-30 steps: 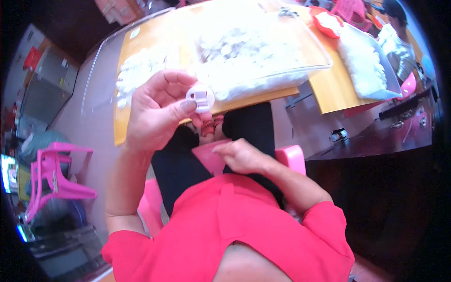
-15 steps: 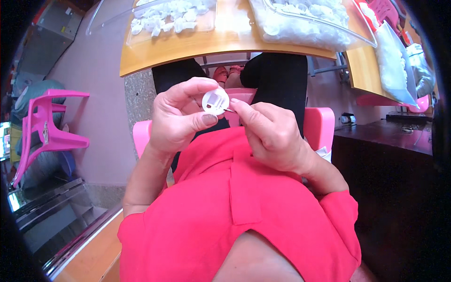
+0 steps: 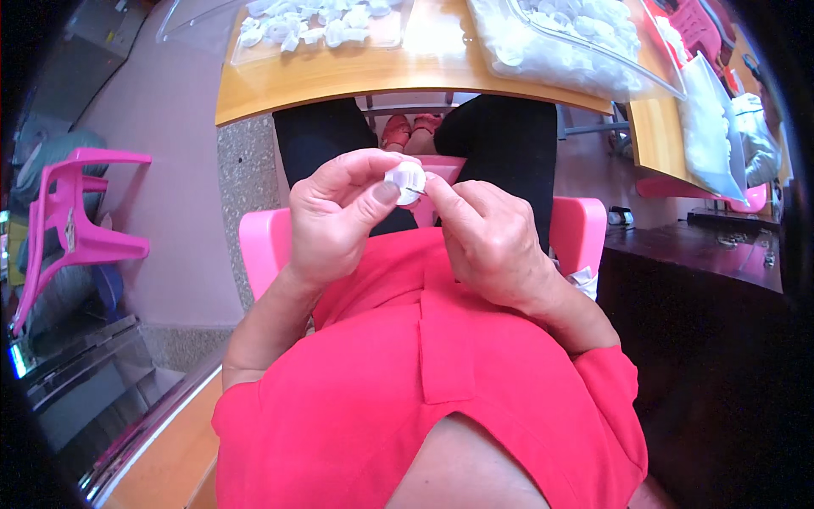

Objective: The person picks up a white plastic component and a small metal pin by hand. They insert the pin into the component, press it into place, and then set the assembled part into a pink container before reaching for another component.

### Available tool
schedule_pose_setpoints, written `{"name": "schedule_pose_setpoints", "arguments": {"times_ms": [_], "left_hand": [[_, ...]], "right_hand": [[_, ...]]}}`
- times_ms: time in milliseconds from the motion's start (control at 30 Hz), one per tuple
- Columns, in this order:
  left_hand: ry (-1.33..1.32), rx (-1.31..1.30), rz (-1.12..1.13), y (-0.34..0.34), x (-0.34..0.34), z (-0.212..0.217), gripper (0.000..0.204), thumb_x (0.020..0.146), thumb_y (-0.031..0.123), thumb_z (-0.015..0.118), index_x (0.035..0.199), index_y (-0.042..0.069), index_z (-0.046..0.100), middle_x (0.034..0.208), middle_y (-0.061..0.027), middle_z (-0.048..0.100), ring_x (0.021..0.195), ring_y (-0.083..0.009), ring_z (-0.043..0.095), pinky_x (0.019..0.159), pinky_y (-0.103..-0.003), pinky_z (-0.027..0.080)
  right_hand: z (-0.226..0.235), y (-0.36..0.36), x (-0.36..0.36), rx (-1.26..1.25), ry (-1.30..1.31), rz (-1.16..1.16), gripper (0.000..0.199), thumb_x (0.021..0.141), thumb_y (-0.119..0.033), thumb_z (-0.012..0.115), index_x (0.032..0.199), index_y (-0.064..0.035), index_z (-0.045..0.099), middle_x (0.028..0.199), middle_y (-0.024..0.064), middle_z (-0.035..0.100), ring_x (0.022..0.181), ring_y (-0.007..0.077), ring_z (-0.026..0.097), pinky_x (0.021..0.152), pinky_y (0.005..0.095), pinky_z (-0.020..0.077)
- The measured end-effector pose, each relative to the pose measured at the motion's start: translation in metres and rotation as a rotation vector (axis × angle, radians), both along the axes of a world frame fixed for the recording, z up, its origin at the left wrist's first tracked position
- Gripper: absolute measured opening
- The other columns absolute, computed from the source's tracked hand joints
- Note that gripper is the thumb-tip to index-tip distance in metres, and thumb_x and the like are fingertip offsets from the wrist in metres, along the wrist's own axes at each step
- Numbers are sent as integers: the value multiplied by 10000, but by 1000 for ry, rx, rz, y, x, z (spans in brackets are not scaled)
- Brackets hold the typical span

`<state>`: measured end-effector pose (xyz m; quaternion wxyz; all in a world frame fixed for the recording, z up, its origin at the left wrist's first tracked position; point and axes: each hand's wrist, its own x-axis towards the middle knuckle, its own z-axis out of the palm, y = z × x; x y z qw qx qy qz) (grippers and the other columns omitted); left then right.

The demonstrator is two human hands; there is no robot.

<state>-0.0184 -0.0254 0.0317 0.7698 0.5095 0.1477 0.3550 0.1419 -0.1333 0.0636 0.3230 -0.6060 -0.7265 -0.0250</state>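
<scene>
Between the thumb and fingers of my left hand (image 3: pixel 332 216) is a small round white plastic part (image 3: pixel 409 177), held up above my lap. My right hand (image 3: pixel 493 233) is closed, its thumb and index finger pinching a thin dark pin-like tool (image 3: pixel 418 193). The tip of that tool meets the right edge of the white part; whether it goes into it is hidden. Both hands are close together, a little short of the table's near edge.
A wooden table (image 3: pixel 339 101) stands ahead, carrying a clear tray of white plastic parts (image 3: pixel 309 24) and a clear bin of more white pieces (image 3: pixel 568 51). A pink plastic chair (image 3: pixel 93 229) is at the left. To the right sits a dark brown cabinet (image 3: pixel 678 254).
My left hand has shifted slightly right and turned the white part, so its face now looks narrower. My right hand stays close to it, still pinching the thin tool.
</scene>
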Motion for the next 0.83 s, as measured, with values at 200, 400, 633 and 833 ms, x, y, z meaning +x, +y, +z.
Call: {"name": "schedule_pose_setpoints", "arguments": {"times_ms": [200,400,633,833], "left_hand": [[-34,-162,-32,0,0,-1,314,899,47,583,1202,-24,536,1149,-212,605,1005,-246,621,840,-351,529],[-77,-270,-69,10,-3,-6,381,866,16,614,1238,4,530,1182,-187,596,986,-220,618,819,-328,528],[-65,-265,-70,5,-1,3,357,830,-41,646,1179,-32,569,1108,-145,633,972,-193,626,837,-307,538],[-61,-208,-75,4,-1,0,358,831,-53,642,1181,-31,574,1100,-147,638,967,-199,629,836,-311,539]], "right_hand": [[2,1,-2,-41,55,-4,395,684,110,598,1076,62,597,690,126,542,596,255,569,505,346,469],[-4,-2,-3,-52,44,-12,425,689,109,595,1109,44,597,673,108,534,589,239,566,499,339,471],[-6,-2,-2,-39,-1,-29,431,714,38,589,1143,12,602,672,91,523,592,222,563,496,339,472],[-12,-1,-3,-13,-44,-61,414,741,-41,583,1153,6,601,688,87,527,624,216,578,507,330,482]]}}
